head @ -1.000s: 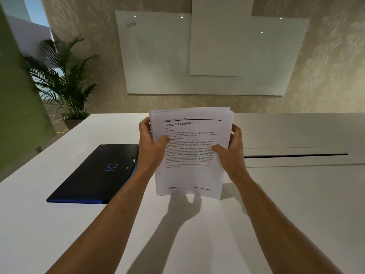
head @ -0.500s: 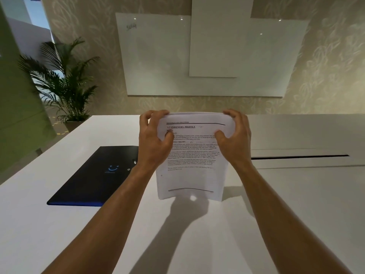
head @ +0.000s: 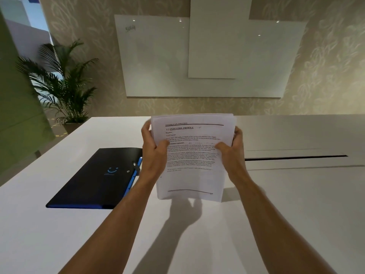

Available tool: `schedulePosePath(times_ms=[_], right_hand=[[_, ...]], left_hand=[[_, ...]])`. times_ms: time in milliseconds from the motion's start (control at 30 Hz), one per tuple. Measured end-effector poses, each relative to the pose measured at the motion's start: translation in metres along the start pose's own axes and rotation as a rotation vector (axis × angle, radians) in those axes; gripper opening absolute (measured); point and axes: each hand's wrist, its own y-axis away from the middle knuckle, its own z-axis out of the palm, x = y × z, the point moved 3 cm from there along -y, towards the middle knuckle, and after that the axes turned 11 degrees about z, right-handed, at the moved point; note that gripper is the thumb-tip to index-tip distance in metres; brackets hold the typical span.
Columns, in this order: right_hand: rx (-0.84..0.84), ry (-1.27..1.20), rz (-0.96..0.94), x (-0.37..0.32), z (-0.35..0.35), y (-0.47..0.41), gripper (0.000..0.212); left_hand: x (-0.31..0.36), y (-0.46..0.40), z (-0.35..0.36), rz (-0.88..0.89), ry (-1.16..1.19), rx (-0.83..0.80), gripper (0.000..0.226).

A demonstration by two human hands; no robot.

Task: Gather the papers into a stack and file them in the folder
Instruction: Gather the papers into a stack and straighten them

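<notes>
A stack of white printed papers (head: 190, 175) stands upright, its bottom edge touching or just above the white table (head: 286, 204). My left hand (head: 154, 153) grips the stack's left edge, thumb across the front page. My right hand (head: 231, 151) grips the right edge the same way. A dark folder (head: 94, 180) with blue edging and a small blue smile mark lies closed and flat on the table, just left of my left wrist.
A long dark slot (head: 296, 157) runs across the table to the right of the papers. A potted palm (head: 63, 86) stands on the floor beyond the table's far left corner. Glass boards (head: 207, 56) hang on the wall behind.
Both hands slid down from the top corners of the stack to its side edges. The stack stays upright in about the same spot.
</notes>
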Motion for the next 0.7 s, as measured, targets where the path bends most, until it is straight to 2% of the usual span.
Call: schedulePosePath(times_ms=[100, 200, 300, 433, 600, 700], right_hand=[[-0.021, 0.055, 0.057, 0.012, 0.008, 0.005, 0.049], [0.028, 0.058, 0.062, 0.014, 0.006, 0.004, 0.042], [0.052, 0.031, 0.076, 0.020, 0.000, 0.003, 0.039], [-0.002, 0.046, 0.120, 0.033, 0.006, 0.006, 0.042], [0.078, 0.010, 0.113, 0.035, 0.001, 0.004, 0.036], [0.012, 0.068, 0.119, 0.043, 0.005, 0.008, 0.041]], left_hand=[[-0.018, 0.010, 0.005, -0.130, -0.032, 0.013, 0.047], [-0.023, 0.010, 0.004, -0.160, -0.085, 0.065, 0.035], [-0.027, 0.010, -0.001, -0.206, -0.031, 0.091, 0.034], [-0.030, 0.017, 0.004, -0.241, -0.005, 0.023, 0.034], [-0.033, 0.014, 0.000, -0.230, -0.024, 0.081, 0.029], [-0.040, 0.017, 0.002, -0.259, 0.011, 0.055, 0.030]])
